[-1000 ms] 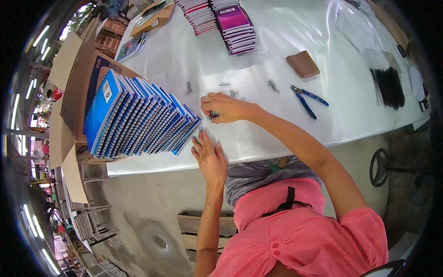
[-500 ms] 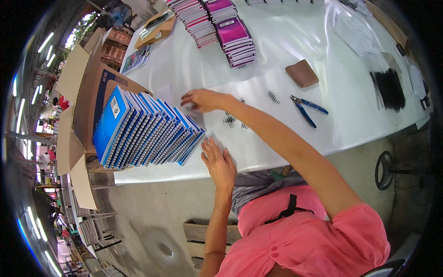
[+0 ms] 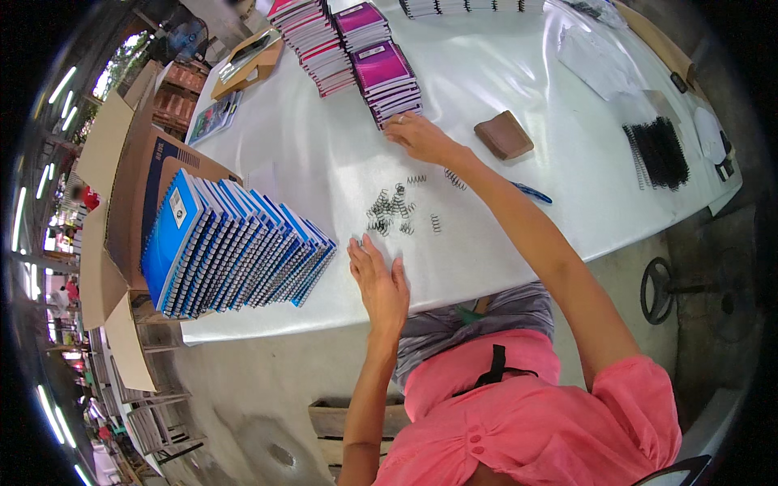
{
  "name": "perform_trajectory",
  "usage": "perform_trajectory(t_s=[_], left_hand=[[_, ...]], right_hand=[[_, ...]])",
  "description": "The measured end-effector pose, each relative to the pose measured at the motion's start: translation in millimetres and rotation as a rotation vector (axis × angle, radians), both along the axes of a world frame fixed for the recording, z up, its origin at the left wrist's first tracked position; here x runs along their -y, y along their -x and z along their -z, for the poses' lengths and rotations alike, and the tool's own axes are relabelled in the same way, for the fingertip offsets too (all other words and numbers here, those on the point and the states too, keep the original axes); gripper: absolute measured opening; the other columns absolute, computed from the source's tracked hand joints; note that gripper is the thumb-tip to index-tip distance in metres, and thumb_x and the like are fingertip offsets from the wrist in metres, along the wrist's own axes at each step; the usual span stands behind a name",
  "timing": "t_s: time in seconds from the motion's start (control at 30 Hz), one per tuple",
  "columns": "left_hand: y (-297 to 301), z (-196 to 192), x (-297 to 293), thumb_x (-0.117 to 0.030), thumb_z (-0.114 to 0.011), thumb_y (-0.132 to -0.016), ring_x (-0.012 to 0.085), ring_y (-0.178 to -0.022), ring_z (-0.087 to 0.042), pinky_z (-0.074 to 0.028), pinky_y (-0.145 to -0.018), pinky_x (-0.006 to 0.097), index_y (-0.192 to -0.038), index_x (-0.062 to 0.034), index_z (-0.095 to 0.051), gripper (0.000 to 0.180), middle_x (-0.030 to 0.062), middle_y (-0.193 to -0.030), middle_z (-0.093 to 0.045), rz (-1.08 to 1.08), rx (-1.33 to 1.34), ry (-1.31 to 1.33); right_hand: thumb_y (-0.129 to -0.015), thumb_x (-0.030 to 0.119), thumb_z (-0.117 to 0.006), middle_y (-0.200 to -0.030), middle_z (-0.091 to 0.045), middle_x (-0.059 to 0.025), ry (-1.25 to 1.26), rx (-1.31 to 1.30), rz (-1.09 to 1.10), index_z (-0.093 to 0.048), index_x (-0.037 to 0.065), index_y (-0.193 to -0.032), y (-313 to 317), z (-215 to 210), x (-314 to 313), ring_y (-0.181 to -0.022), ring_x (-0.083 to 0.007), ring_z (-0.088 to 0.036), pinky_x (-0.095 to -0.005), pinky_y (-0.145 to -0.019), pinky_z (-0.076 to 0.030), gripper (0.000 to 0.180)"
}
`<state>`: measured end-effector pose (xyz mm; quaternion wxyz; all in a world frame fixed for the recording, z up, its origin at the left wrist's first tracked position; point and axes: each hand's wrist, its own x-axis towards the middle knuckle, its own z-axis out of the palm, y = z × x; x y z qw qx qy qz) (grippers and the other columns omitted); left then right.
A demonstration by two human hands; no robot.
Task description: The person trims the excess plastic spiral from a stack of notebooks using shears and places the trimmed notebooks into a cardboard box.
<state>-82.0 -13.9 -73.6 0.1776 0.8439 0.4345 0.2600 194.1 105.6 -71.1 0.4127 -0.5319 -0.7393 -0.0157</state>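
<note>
Most of the short wire coils (image 3: 395, 207) lie heaped on the white table (image 3: 571, 154), just beyond my left hand (image 3: 381, 283), its fingers extended and holding nothing. At least 3 lie apart; I judge the heaping mostly done, those left. Blue notebooks (image 3: 235, 247) stand coil-bound beside. My right hand (image 3: 421, 138) meets the purple notebooks (image 3: 382, 69); whether it grasps anything, I cannot tell. My right forearm (image 3: 535, 235) partly hides a blue-handled tool (image 3: 532, 192); a white stack (image 3: 470, 6) is cut off.
</note>
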Motion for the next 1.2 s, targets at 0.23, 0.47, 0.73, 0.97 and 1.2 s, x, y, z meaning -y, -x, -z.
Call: perform_trajectory(t_s=[0.23,0.47,0.73,0.97,1.2], left_hand=[[-21,1,-29,-0.018,-0.05,-0.095,0.0487,-0.138,-0.016,-0.014,-0.112,0.053,-0.145,0.0049,-0.017,0.064,0.0363,-0.146,-0.018,0.013,0.11,0.056],[-51,-6,-58,-0.033,-0.039,-0.1,0.0425,-0.137,-0.025,-0.021,-0.112,0.044,-0.147,0.0001,-0.019,0.061,0.0308,-0.147,-0.024,0.098,0.416,0.346],[-54,-24,-50,-0.045,-0.036,-0.1,0.0295,-0.137,-0.03,-0.025,-0.111,0.035,-0.15,-0.0032,-0.014,0.068,0.0211,-0.151,-0.026,-0.055,0.75,0.733],[-25,-21,-21,-0.034,-0.039,-0.102,0.026,-0.141,-0.023,-0.021,-0.113,0.034,-0.149,-0.001,-0.012,0.063,0.0198,-0.154,-0.019,0.016,0.65,0.606],[-34,-17,-17,-0.024,-0.044,-0.101,0.0269,-0.143,-0.018,-0.017,-0.115,0.036,-0.149,-0.0002,-0.012,0.063,0.0187,-0.155,-0.016,0.063,0.896,0.747]], right_hand=[[-0.089,0.021,-0.06,-0.127,-0.053,-0.012,0.288,-0.06,-0.065,-0.06,0.006,-0.113,10,6,30,-0.117,-0.0319,-0.047,-0.0408,-0.098,-0.038,0.028],[-0.065,0.055,-0.077,-0.148,-0.026,-0.0214,0.402,0.123,0.009,-0.032,0.013,-0.143,30,-11,119,-0.136,-0.0395,-0.028,-0.0522,-0.113,-0.019,0.1],[-0.084,0.039,-0.063,-0.123,-0.048,-0.0139,0.136,0.244,-0.02,-0.051,0.006,-0.117,80,5,105,-0.123,-0.0289,-0.041,-0.0462,-0.107,-0.03,0.048],[-0.083,0.036,-0.064,-0.097,-0.054,-0.0074,0.17,0.336,0.003,-0.053,0.007,-0.092,86,-7,108,-0.089,-0.0228,-0.057,-0.0394,-0.072,-0.051,0.032],[-0.085,0.036,-0.063,-0.085,-0.058,-0.0107,0.254,0.341,0.033,-0.053,0.005,-0.09,78,-6,108,-0.068,-0.0265,-0.063,-0.0363,-0.057,-0.051,0.033]])
